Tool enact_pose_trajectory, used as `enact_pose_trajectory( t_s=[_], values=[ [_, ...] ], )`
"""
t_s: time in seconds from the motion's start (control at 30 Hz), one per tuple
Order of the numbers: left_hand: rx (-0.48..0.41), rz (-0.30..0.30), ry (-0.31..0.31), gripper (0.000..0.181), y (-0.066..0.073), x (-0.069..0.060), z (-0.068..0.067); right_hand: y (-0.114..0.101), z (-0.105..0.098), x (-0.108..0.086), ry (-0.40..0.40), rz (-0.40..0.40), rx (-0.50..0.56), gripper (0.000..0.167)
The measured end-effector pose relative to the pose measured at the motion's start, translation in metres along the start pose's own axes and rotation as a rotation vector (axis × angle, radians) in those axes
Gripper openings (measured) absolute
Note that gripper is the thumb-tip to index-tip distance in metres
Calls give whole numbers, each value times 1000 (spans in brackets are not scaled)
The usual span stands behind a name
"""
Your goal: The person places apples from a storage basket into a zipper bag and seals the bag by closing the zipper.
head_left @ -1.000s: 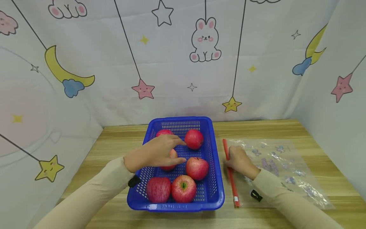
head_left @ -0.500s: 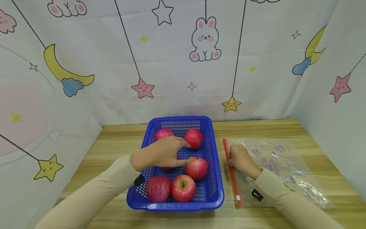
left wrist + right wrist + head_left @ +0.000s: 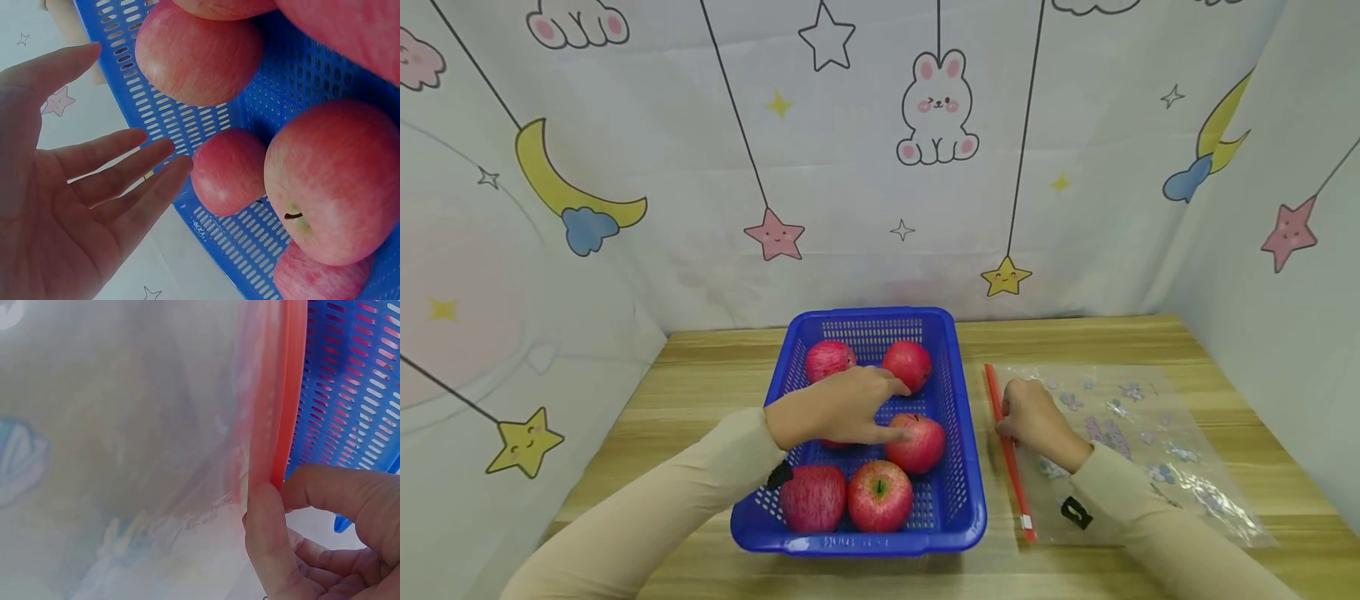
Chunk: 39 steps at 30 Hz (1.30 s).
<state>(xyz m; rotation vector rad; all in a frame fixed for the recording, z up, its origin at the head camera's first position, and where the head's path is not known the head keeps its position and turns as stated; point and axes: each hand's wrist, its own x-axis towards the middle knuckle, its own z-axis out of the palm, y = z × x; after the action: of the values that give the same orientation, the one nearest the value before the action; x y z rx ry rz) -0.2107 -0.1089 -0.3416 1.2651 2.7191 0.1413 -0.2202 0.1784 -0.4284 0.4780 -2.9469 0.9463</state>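
My left hand (image 3: 838, 407) hovers over a blue plastic basket (image 3: 857, 546), its fingers spread and holding nothing. Thumb and fingers point toward an apple (image 3: 917, 444) at the basket's right side; in the left wrist view the palm (image 3: 69, 219) is bare. Several red apples lie in the basket, one of them largely hidden under the hand. To the right, a clear printed zip bag (image 3: 1157, 442) lies flat on the table. My right hand (image 3: 1036, 421) pinches its red zip strip (image 3: 289, 394) between thumb and index finger, as the right wrist view shows.
Basket and bag rest on a wood-grain table (image 3: 715, 367). The basket's right wall stands close to the red strip. A white curtain (image 3: 850, 167) with printed stars, moons and a rabbit hangs behind and at both sides.
My left hand has shifted right over the basket, toward the right-hand apple, uncovering more of the apple at the back left. The right hand keeps its pinch on the strip, almost unmoved.
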Motion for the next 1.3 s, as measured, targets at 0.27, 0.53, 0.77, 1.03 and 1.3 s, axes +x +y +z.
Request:
enact_pose_trajectory(
  t_s=[0.27,0.53,0.77,1.03,1.3],
  values=[
    [0,-3,-58,60,2,8,5,-4,-5,-2,-5,-8,-2,29],
    [-20,-18,-106,63,3,16,6,-4,-7,-2,-16,2,-4,28],
    [-43,10,-136,66,6,23,7,-6,-8,-2,-18,-5,-17,28],
    [-3,23,-157,71,6,30,14,-8,-10,-4,-43,20,-14,29],
    [10,3,-204,70,9,32,15,-14,-17,-7,-43,19,-31,32]
  ],
)
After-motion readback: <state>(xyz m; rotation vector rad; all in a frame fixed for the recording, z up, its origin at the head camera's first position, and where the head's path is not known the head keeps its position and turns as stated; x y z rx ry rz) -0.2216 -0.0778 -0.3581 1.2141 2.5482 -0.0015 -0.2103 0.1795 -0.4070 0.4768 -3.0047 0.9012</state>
